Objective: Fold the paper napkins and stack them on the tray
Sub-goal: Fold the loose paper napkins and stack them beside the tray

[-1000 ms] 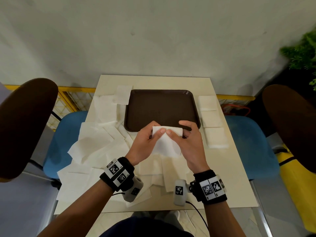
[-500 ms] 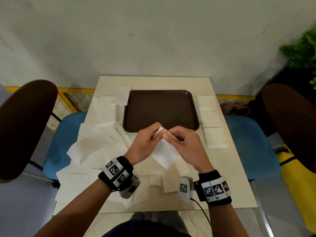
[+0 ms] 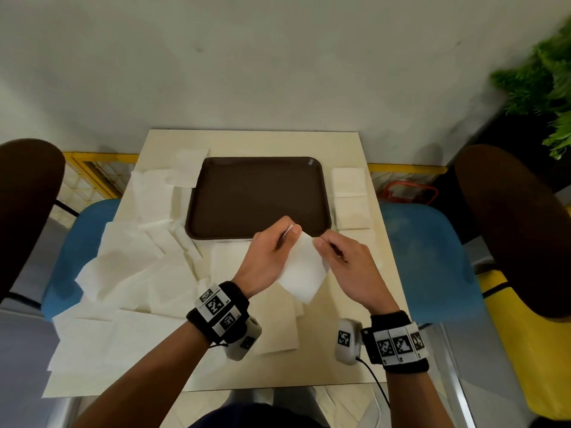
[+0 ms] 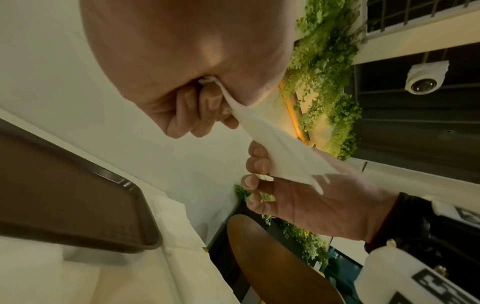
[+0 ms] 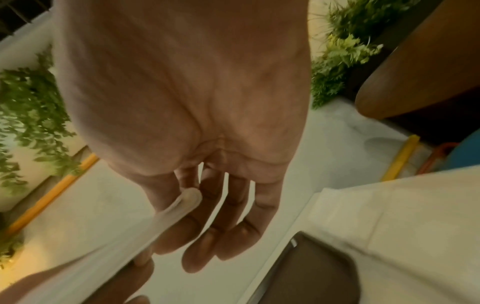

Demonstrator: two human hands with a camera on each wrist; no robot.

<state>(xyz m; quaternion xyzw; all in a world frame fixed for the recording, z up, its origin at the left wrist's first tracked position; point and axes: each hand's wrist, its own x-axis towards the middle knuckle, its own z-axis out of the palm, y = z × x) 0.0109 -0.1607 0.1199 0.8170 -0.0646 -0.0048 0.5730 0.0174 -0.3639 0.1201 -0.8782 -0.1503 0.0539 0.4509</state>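
Observation:
A white paper napkin (image 3: 304, 270) hangs corner-down in the air just in front of the dark brown tray (image 3: 259, 196), which holds nothing. My left hand (image 3: 292, 231) pinches the napkin's top corner, fingers curled, as the left wrist view shows on the napkin (image 4: 272, 144). My right hand (image 3: 319, 242) pinches the edge beside it. In the right wrist view thumb and forefinger hold the napkin's edge (image 5: 182, 205) while the other fingers (image 5: 233, 226) hang straight. The tray's corner (image 5: 324, 273) lies below them.
Several loose unfolded napkins (image 3: 133, 267) cover the table's left side and the front. Three folded napkins (image 3: 350, 196) lie in a row right of the tray. Brown-backed blue chairs (image 3: 432, 251) stand at both sides of the small table (image 3: 253, 143).
The hands held the napkin's top edge flat, met at one corner, then drew slightly apart. The napkin now hangs as a diamond.

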